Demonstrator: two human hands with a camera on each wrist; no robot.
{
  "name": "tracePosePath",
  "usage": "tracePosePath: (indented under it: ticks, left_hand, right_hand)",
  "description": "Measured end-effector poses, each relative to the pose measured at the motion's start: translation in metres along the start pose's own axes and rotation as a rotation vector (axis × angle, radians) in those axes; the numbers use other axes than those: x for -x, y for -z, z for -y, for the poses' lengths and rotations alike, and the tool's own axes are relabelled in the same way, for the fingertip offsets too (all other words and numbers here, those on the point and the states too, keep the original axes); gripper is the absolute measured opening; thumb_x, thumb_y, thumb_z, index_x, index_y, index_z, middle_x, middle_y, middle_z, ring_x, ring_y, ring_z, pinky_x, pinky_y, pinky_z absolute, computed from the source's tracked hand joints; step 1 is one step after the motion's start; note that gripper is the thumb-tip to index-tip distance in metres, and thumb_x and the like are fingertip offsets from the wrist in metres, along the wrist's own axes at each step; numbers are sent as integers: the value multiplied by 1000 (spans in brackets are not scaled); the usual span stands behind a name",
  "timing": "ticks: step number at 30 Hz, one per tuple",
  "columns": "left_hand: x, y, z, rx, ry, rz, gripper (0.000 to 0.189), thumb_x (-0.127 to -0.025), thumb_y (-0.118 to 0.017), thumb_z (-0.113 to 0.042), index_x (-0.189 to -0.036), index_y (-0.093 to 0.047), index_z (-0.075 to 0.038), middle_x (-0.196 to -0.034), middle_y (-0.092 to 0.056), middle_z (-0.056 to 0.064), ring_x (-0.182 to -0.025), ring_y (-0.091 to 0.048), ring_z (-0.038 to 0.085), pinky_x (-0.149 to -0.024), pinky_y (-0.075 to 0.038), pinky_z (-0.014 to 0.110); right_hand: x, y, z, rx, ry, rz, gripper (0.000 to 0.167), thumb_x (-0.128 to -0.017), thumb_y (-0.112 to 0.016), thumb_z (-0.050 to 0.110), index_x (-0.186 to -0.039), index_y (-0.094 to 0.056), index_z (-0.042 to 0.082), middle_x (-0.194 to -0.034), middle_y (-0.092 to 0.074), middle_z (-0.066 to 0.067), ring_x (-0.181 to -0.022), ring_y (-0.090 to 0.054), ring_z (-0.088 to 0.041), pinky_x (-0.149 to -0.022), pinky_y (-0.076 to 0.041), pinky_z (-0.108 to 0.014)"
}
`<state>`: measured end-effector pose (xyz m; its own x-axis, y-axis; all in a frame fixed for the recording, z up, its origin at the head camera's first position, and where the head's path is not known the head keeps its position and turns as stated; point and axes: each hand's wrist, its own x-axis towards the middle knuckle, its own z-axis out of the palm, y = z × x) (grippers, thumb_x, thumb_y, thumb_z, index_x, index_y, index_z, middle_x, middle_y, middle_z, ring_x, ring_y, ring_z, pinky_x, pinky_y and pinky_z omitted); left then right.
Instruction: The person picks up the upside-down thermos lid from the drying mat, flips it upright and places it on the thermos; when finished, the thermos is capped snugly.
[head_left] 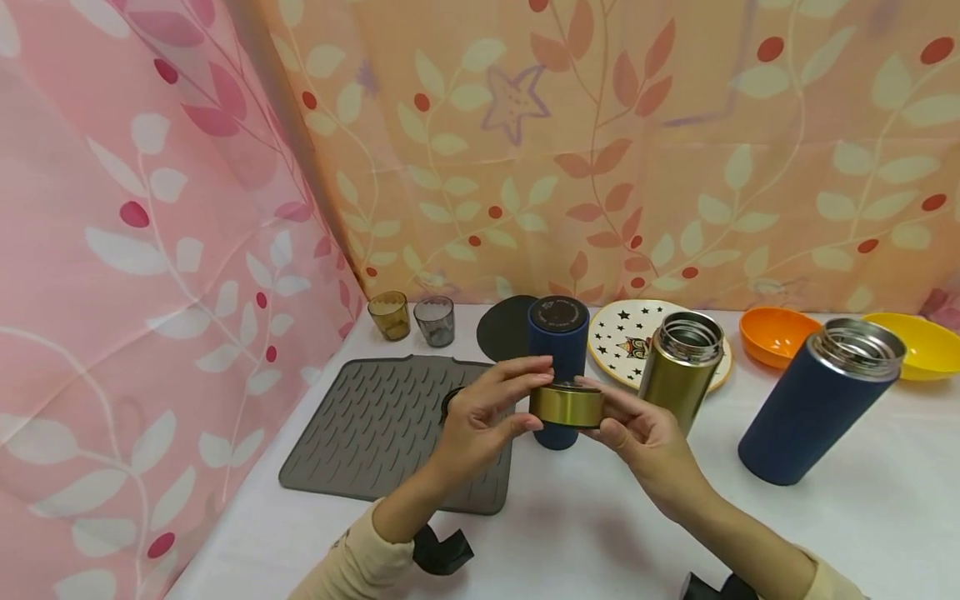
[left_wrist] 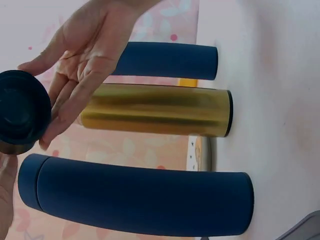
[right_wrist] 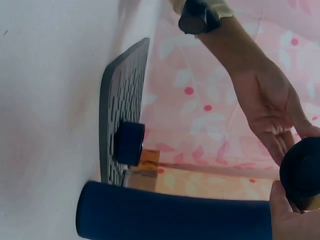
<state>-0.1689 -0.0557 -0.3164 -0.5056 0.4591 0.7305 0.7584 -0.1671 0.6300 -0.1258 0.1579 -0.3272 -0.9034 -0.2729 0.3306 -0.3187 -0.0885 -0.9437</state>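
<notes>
Between my two hands is a gold flask lid (head_left: 566, 406), its dark hollow underside showing in both wrist views. My left hand (head_left: 487, 408) pinches it from the left with thumb and fingers, and my right hand (head_left: 648, 446) pinches its right side. Right behind the lid stands a capped blue flask (head_left: 567, 346). To the right, the gold flask (head_left: 686, 358) stands with its steel mouth uncovered. Farther right is a wider blue flask (head_left: 817, 408), also without a lid. A blue lid (right_wrist: 130, 143) sits on the grey drying mat (head_left: 390, 425), mostly hidden behind my left hand in the head view.
Two small glasses, one amber (head_left: 390, 317) and one grey (head_left: 436, 322), stand behind the mat. A black round mat (head_left: 504, 327) and a star-patterned plate (head_left: 618, 325) lie at the back. Orange (head_left: 776, 335) and yellow (head_left: 930, 346) bowls sit at the back right, before a patterned curtain (head_left: 465, 150).
</notes>
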Motion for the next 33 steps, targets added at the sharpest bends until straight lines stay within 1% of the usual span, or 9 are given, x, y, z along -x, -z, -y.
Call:
tracePosePath:
  ticks: [7,12,15,20,24,27,29,31,33]
  left_hand:
    - [2,-5,-6,99,113,18,53,-87,-61,-8,-135,-42,4,-139,-43,18,-129,-43,24,-99,-41,32]
    - [1,-14,-8,135,74,-3,65,-83,-66,-11,-139,-35,3,-141,-41,20,-129,-42,26,-102,-39,33]
    - [2,-21,-7,121,73,-25,66,-82,-67,-16,-138,-36,4,-140,-42,20,-129,-43,25,-101,-40,33]
    - [2,-29,-6,94,107,-41,63,-82,-66,-8,-137,-37,2,-138,-44,19,-126,-45,24,-100,-41,31]
    - [-2,-40,-9,70,120,-50,65,-79,-66,2,-137,-36,1,-137,-44,17,-127,-45,23,-100,-41,30]
    - [-11,-49,-15,62,124,-66,65,-79,-65,4,-137,-36,3,-137,-43,18,-128,-44,23,-101,-40,29]
    - [-20,-55,-21,75,132,-83,64,-79,-64,5,-136,-36,4,-137,-43,19,-128,-44,22,-102,-39,28]
    - [-30,-61,-27,96,134,-99,62,-80,-63,6,-136,-36,5,-137,-43,20,-129,-43,21,-103,-37,28]
    - [-40,-69,-31,126,141,-115,62,-80,-63,6,-136,-36,4,-137,-42,20,-130,-42,19,-103,-36,26]
  right_hand:
    - [0,2,2,80,229,-72,58,-83,-59,-9,-136,-36,-8,-133,-52,5,-119,-52,-8,-92,-44,-18]
    - [2,-1,2,117,378,-63,68,-71,-65,-18,-133,-39,-11,-136,-50,-8,-125,-48,-16,-97,-41,-24]
    - [5,0,1,124,401,-65,69,-68,-66,-21,-131,-40,-13,-135,-51,-8,-124,-48,-16,-96,-42,-24]
    - [11,7,1,196,348,-93,69,-68,-67,-20,-131,-42,-9,-134,-52,2,-123,-49,-12,-93,-44,-21]
    - [16,12,3,210,454,-126,71,-66,-67,-22,-131,-39,-14,-137,-48,-14,-126,-47,-16,-97,-41,-21]
    - [21,18,4,187,612,-187,71,-67,-70,-17,-129,-34,-21,-136,-40,-30,-130,-40,-25,-103,-35,-23]
    - [23,24,5,179,674,-252,74,-68,-72,-12,-129,-31,-23,-137,-36,-34,-133,-34,-30,-106,-31,-25]
    - [24,32,4,227,675,-332,77,-69,-73,-9,-131,-30,-21,-139,-33,-33,-136,-29,-31,-109,-27,-25]
    - [26,40,1,264,613,-403,80,-69,-72,-12,-136,-29,-15,-143,-30,-29,-137,-26,-30,-109,-25,-23]
